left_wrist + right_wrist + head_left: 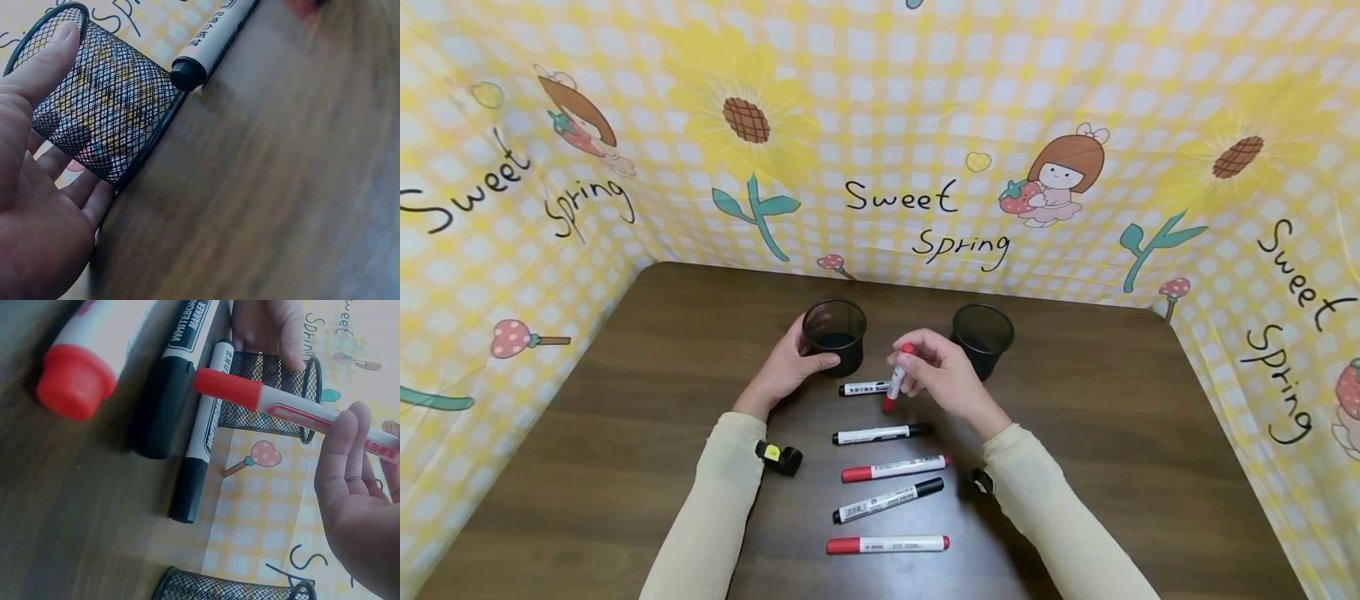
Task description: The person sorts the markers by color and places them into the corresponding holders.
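Red marker (896, 383) pinched by the right hand (946, 379), right of the mesh cup (852, 357); left hand (786, 371) grasps this cup; second cup (988, 361) stands farther right of it.

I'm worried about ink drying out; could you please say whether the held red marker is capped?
Capped: in the right wrist view, the red marker wears its red cap.

The red-capped marker (895, 385), its white barrel printed in red and its far end also red, is held in mid-air at a tilt, cap downward. Near it but apart, the round black wire-mesh pen cup (850, 358) stands upright, rimmed mouth facing up.
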`<state>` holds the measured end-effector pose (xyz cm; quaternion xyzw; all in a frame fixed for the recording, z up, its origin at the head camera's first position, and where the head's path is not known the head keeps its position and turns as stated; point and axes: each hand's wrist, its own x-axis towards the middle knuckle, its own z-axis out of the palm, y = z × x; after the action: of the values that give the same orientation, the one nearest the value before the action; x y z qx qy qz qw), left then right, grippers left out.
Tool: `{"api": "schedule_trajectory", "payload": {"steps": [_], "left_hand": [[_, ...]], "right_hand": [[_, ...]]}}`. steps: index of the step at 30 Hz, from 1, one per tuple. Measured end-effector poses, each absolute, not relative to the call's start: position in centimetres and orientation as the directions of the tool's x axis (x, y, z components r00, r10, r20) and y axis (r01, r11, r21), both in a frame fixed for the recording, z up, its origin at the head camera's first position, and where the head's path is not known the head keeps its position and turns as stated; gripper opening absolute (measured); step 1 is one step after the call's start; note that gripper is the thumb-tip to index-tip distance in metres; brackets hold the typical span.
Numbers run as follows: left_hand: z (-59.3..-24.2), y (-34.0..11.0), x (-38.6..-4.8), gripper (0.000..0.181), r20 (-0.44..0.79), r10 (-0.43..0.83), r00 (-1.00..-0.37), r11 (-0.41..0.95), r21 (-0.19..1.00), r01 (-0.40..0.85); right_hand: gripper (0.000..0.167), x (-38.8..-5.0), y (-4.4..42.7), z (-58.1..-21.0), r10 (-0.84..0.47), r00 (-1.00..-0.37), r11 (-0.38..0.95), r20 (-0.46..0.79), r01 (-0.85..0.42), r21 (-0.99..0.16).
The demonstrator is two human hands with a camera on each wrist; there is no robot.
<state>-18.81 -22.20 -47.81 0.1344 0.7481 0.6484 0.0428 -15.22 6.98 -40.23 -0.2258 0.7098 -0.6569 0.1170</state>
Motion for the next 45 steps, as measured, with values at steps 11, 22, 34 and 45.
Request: {"api": "schedule_trajectory", "payload": {"steps": [11,22,34,45], "left_hand": [[-47.9,-22.1,-18.6,0.08,0.11,0.253,-0.961,0.128,0.981,0.146],[-47.3,-21.9,-18.5,0.082,0.098,0.259,-0.961,0.115,0.985,0.131],[-47.7,-22.1,-18.5,0.08,0.131,0.245,-0.96,0.121,0.979,0.165],[-47.6,-22.0,-18.5,0.082,0.133,0.246,-0.96,0.066,0.986,0.153]], "right_hand": [[0.031,-15.0,6.0,-39.9,-0.466,-0.871,-0.045,0.153,-0.15,-0.988],[0.026,-15.4,5.4,-38.5,-0.374,-0.905,-0.083,0.204,-0.187,-0.979],[0.025,-17.0,4.4,-36.8,-0.264,-0.925,-0.11,0.273,-0.252,-0.961],[0.028,-19.9,1.2,-34.2,-0.214,-0.908,-0.141,0.36,-0.336,-0.931]]}}
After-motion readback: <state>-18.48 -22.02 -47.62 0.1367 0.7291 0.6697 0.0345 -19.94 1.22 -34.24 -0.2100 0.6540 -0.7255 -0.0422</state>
